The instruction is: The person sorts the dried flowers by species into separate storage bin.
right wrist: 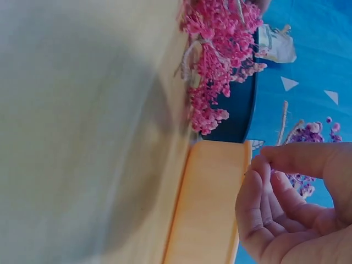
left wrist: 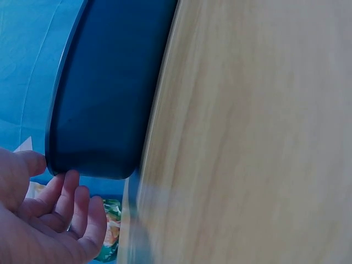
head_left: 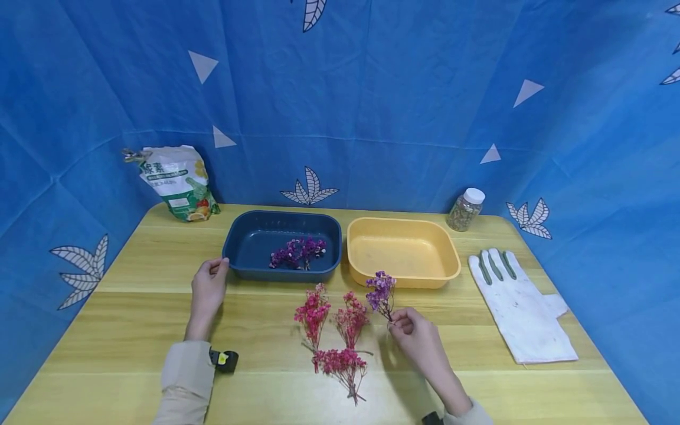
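Between thumb and fingertips, my right hand (head_left: 419,339) pinches the thin stem of a purple dried flower sprig (head_left: 381,291), held upright in front of the yellow basin (head_left: 404,283). My left hand (head_left: 209,289) grips the rim of the dark blue basin (head_left: 281,275) at its left end; in the left wrist view the thumb lies on the rim (left wrist: 52,132) with fingertips against the wall. Darker purple flowers (head_left: 297,252) lie inside the blue basin. Three pink dried flower bunches (head_left: 312,313) lie on the table between the hands.
A white and green bag (head_left: 177,183) stands at the back left. At the back right is a clear jar (head_left: 465,211) with a white lid. A white work glove (head_left: 523,313) lies on the right side of the wooden table (head_left: 106,354). Blue cloth hangs behind.
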`<state>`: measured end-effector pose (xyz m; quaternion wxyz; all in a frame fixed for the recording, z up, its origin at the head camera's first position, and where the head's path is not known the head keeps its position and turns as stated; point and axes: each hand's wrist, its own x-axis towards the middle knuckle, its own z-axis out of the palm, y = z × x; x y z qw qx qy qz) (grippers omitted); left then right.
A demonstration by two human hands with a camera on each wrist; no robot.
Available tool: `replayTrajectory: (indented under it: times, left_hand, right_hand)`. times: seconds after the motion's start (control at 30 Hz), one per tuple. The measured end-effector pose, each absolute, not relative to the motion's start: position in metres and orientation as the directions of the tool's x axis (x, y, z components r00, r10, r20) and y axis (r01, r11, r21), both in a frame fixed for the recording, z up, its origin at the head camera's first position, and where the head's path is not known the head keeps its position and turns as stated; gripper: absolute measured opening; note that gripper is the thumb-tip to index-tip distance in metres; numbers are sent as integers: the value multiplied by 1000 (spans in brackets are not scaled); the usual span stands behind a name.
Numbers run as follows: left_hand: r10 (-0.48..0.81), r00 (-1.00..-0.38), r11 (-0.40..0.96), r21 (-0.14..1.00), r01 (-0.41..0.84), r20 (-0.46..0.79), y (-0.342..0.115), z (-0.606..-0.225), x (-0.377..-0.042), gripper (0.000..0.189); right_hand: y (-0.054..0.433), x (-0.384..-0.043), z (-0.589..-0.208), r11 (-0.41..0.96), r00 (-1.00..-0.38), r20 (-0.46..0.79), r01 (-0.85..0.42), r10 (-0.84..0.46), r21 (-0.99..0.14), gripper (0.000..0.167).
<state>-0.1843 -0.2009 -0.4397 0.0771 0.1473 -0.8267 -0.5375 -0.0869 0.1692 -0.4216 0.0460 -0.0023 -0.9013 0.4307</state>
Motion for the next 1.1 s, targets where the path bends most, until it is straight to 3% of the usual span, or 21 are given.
replayTrajectory:
  times: [0.47,1.1]
  left_hand:
    - [-324,-946,380,912,-153,-24,-201,-439,-184,52]
    - [-329,-944,380,912,-156,-25,-201,-441,-183,53]
  right_hand:
    - [143,-133,-406,594,-993,110,-70,31,-802,12]
    - [75,-212,-386,565,-984,87,-161,-156,-809,10]
